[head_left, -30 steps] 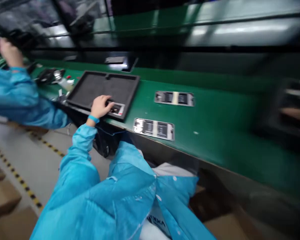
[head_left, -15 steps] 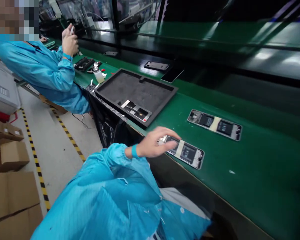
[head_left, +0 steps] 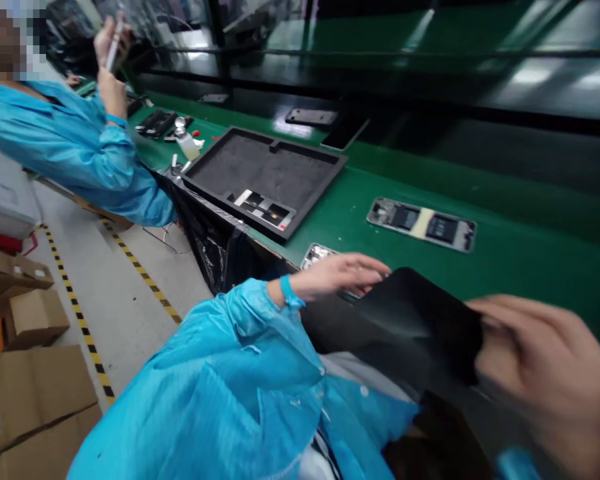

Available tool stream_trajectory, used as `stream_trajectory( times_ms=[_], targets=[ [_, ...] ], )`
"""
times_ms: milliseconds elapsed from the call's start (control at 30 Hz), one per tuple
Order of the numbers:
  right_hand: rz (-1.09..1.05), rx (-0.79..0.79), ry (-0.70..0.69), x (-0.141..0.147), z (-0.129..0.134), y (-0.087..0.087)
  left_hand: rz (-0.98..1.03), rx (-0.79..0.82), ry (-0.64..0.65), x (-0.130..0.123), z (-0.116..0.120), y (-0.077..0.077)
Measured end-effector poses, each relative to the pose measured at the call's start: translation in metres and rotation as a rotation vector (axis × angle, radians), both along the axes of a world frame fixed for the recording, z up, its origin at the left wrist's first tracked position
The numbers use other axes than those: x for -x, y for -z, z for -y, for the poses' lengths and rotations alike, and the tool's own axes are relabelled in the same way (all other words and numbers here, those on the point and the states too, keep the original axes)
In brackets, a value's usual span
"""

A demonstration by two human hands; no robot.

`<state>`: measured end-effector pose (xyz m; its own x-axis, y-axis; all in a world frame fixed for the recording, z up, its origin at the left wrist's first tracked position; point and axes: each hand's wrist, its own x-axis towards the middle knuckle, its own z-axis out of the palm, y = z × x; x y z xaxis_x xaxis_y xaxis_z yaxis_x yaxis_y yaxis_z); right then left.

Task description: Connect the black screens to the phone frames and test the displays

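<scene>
On the green bench [head_left: 350, 210], a dark tray [head_left: 275, 163] holds 1 phone part [head_left: 265, 210] by its near wall. Left of it, a bottle [head_left: 189, 147] with pale yellow liquid. Right, 2 phone frames [head_left: 423, 225], the nearer partly hidden by the left hand [head_left: 343, 275]. Black panel [head_left: 420, 313] held at the bench's near edge: right hand [head_left: 550, 360] blurred, fingers clamped on its right end; left fingertips at its left corner, cannot tell whether gripping.
</scene>
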<state>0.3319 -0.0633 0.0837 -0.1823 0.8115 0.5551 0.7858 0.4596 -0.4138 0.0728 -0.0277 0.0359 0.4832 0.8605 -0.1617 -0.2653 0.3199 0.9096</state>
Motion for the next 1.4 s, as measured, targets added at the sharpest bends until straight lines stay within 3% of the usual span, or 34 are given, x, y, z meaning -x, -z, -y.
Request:
stream_trajectory(
  times_ms=[133, 233, 367, 500, 633, 733, 967, 1100, 1200, 1400],
  targets=[
    [0.028, 0.336, -0.002, -0.034, -0.028, 0.015, -0.169, -0.021, -0.158, 0.030, -0.019, -0.013],
    [0.088, 0.474, -0.013, -0.052, -0.045, 0.039, -0.391, -0.104, -0.090, 0.040, -0.038, -0.021],
    [0.146, 0.441, -0.047, -0.042, -0.054, 0.049, -0.474, -0.145, 0.026, 0.034, -0.052, -0.032],
    [0.046, 0.285, -0.100, 0.008, -0.047, 0.036, -0.446, -0.131, 0.068, 0.028, -0.056, -0.037],
    [0.001, 0.214, -0.338, 0.063, -0.044, 0.042, -0.434, -0.171, 0.081, 0.034, -0.057, -0.028],
    [-0.057, 0.133, -0.411, 0.080, -0.050, 0.057, -0.476, -0.293, 0.067, 0.046, -0.053, -0.018],
    [-0.025, 0.019, -0.519, 0.075, -0.063, 0.071, -0.875, -1.022, -0.188, 0.075, -0.025, 0.008],
    [0.065, -0.077, -0.572, 0.078, -0.065, 0.075, -0.993, -1.253, -0.243, 0.076, -0.011, 0.028],
    [0.124, -0.068, -0.597, 0.081, -0.065, 0.076, -1.026, -1.296, -0.243, 0.075, -0.007, 0.035],
    [0.149, 0.006, -0.616, 0.084, -0.065, 0.074, -0.993, -1.169, -0.172, 0.077, -0.008, 0.034]
  ],
)
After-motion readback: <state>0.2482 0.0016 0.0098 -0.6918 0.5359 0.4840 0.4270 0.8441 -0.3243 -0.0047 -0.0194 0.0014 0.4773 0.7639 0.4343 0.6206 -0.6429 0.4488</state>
